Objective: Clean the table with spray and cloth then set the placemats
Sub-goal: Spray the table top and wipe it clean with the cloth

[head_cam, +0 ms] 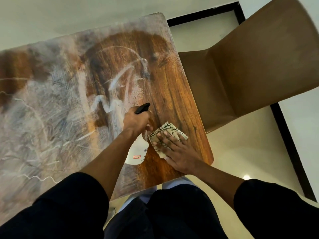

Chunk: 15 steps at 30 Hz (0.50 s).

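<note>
My left hand (136, 120) grips the neck of a white spray bottle (137, 150) with a black nozzle (142, 108), held over the wooden table (172, 87). Its nozzle points away from me, toward the far side. Fine droplets speckle the wood ahead of the nozzle. Just right of the bottle, my right hand (177, 149) presses flat, fingers straight, on a folded cream cloth (165, 131) with dark check lines, near the table's right front corner. Much of the tabletop to the left looks smeared and whitish. No placemats are in view.
A brown upholstered chair (250, 66) stands close to the table's right edge. Pale floor with a dark border strip (290, 144) runs to the right and behind the table. My dark trousers show below the table's near edge.
</note>
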{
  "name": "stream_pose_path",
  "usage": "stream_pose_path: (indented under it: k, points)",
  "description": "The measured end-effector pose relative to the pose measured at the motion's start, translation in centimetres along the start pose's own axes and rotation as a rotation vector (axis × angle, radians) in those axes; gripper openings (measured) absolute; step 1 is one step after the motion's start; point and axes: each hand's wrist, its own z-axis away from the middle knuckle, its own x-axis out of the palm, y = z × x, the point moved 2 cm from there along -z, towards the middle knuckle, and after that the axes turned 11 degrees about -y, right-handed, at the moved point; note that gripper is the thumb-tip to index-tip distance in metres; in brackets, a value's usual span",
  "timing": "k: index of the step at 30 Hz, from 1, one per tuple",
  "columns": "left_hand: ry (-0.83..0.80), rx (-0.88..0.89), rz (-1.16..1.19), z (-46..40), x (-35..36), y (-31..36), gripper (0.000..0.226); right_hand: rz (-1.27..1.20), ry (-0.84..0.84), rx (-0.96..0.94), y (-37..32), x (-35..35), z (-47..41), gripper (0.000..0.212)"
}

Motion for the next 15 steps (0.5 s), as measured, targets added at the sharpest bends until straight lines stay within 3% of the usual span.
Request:
stream_pose_path:
  k: [2, 7, 10, 15]
  points:
    - [-0.004, 0.014, 0.0, 0.2, 0.1, -0.2, 0.043, -0.01, 0.008, 0.01, 1.9, -0.2, -0.3, 0.069]
    - [0.01, 0.033, 0.001, 0.2, 0.2, -0.8, 0.041, -0.182, 0.076, 0.418, 7.7, -4.3, -4.0, 0.068]
    - [0.013, 0.039, -0.004, 0.2, 0.2, -0.8, 0.042, -0.271, 0.127, 0.572, 9.6, -6.9, -6.7, 0.068]
    - [0.002, 0.051, 0.004, -0.8, 0.2, 0.1, 0.035, -0.255, 0.102, 0.505, 9.0, -6.9, -7.1, 0.065]
